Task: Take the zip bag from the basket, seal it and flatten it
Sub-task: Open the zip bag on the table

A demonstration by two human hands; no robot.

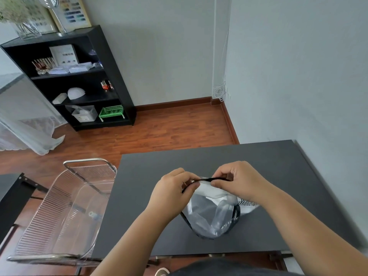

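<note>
A translucent zip bag [211, 214] with a black zip strip along its top stands puffed up on the dark table [278, 166]. My left hand [173, 188] pinches the left end of the black strip. My right hand [237, 179] pinches the strip just to the right of it, fingers closed on the bag's top edge. Something white with black stripes shows inside or behind the bag at its right. The clear ribbed plastic basket [65, 206] with a metal handle stands to the left of the table.
A black bookshelf [79, 76] with small items and a green crate stands against the far wall at the left. The wooden floor lies between it and the table. A second dark surface [10, 192] shows at the left edge. A wall runs along the table's right side.
</note>
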